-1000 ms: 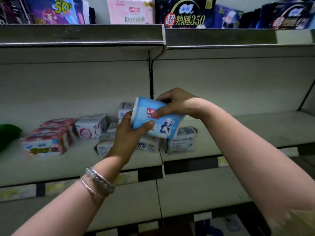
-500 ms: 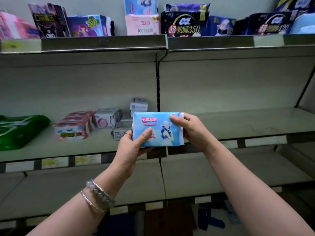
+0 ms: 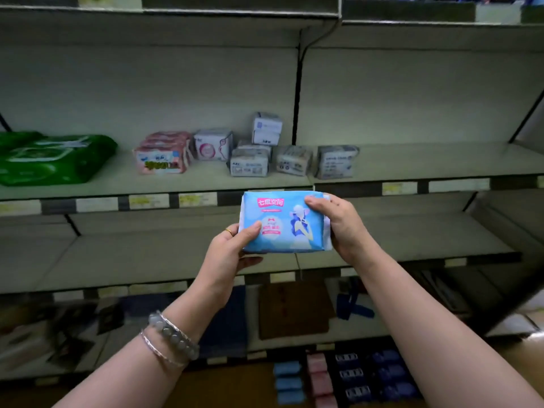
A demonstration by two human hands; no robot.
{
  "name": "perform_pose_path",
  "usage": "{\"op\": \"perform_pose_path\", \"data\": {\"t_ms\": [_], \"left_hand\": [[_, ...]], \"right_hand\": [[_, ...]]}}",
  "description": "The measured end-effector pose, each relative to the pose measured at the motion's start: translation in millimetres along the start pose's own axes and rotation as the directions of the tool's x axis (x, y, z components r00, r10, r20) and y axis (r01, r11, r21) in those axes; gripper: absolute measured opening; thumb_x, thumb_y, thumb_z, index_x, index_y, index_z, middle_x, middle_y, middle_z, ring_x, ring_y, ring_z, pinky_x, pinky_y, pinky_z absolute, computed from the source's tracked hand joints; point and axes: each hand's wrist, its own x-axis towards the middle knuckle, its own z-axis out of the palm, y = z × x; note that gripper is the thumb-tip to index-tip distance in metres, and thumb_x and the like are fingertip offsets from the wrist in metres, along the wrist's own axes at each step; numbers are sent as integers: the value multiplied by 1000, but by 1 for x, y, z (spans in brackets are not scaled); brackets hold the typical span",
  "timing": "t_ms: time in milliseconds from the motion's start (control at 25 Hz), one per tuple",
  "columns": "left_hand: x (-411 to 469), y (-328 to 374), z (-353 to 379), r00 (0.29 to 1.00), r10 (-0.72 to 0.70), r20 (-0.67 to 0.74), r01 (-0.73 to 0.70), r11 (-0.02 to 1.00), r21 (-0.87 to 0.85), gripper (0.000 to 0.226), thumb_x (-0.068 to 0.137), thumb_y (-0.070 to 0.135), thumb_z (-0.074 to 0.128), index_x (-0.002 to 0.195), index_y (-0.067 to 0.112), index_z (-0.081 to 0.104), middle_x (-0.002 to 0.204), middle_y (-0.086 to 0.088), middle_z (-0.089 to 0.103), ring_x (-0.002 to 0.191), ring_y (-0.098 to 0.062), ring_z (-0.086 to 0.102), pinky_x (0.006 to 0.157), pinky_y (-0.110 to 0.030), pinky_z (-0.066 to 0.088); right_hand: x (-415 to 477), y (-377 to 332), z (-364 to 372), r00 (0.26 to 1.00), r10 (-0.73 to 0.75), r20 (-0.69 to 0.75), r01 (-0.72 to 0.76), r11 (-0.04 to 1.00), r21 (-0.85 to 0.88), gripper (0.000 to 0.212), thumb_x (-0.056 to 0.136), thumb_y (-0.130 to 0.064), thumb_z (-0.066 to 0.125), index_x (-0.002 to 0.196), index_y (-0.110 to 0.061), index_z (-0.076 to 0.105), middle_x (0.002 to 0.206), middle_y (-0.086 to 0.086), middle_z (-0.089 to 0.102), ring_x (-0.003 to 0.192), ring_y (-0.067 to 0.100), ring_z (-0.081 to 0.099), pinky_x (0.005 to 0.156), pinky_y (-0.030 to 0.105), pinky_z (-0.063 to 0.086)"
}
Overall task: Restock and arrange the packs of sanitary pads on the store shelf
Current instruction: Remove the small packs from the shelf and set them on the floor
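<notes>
I hold a light blue pack of sanitary pads (image 3: 282,222) upright in front of the shelves, its printed face toward me. My left hand (image 3: 232,251) grips its lower left corner, thumb on the front. My right hand (image 3: 338,222) grips its right end, thumb over the top right corner. The pack hangs in the air in front of the edge of the middle shelf (image 3: 412,160), below the goods there. On that shelf lie a pink pack (image 3: 160,153), a white pack with a pink circle (image 3: 213,144) and several grey-white packs (image 3: 250,161).
A large green pack (image 3: 53,157) lies at the left of the middle shelf. The right half of that shelf and the lower shelf (image 3: 147,254) hold nothing. On the floor below sit rows of blue, pink and dark packs (image 3: 347,378). A brown board (image 3: 294,310) lies under the lowest shelf.
Both hands brought the blue pack back from the shelf and down, turning it flat to face me. The view tilted downward, so the top shelf goods have left the frame.
</notes>
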Motion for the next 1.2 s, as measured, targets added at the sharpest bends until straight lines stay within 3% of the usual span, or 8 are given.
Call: {"op": "perform_pose_path", "data": {"t_ms": [160, 320, 480, 720, 920, 1200], "left_hand": [[-28, -18, -1, 997, -71, 21, 72, 997, -26, 25, 84, 27, 58, 104, 12, 59, 88, 3, 70, 75, -7, 66, 57, -20, 51], [-40, -24, 14, 996, -82, 37, 83, 996, -43, 26, 85, 24, 57, 107, 10, 58, 97, -3, 69, 86, -14, 64, 69, -27, 52], [-50, -38, 43, 993, -104, 47, 105, 994, -30, 25, 85, 23, 57, 107, 11, 59, 93, 0, 70, 83, -11, 66, 72, -28, 52], [-65, -72, 98, 991, -130, -21, 130, 992, 2, 14, 88, 21, 56, 99, 15, 61, 94, 0, 70, 88, -12, 62, 74, -29, 50], [-74, -100, 126, 988, -140, -68, 141, 990, 8, 18, 86, 21, 58, 102, 15, 60, 97, 0, 70, 85, -9, 65, 64, -22, 53], [-69, -143, 117, 982, -172, -74, 174, 985, 17, 27, 80, 22, 63, 106, 16, 61, 100, -1, 72, 94, -13, 68, 81, -29, 53]], "right_hand": [[-35, 7, -4, 998, 47, -30, -50, 995, -88, 27, 75, -19, 70, 95, -2, 61, 78, 6, 73, 71, 17, 69, 72, 31, 56], [-59, 6, -20, 997, 51, -55, -60, 983, -175, 14, 88, -20, 61, 91, -6, 62, 82, 5, 73, 74, 16, 70, 71, 28, 56], [-77, 8, -50, 995, 77, -61, -86, 981, -175, 17, 88, -24, 60, 91, -8, 62, 84, 5, 74, 77, 17, 70, 71, 27, 57], [-96, 15, -112, 989, 146, -25, -148, 979, -144, 17, 88, -24, 61, 96, -9, 61, 87, 7, 74, 83, 21, 69, 83, 39, 55], [-104, 26, -149, 986, 167, 8, -164, 978, -129, 16, 88, -18, 61, 101, -10, 60, 94, 12, 71, 87, 27, 67, 89, 47, 51], [-91, 60, -164, 975, 215, 63, -190, 942, -277, 37, 78, -6, 71, 111, -10, 57, 100, 9, 69, 85, 20, 68, 78, 33, 56]]}}
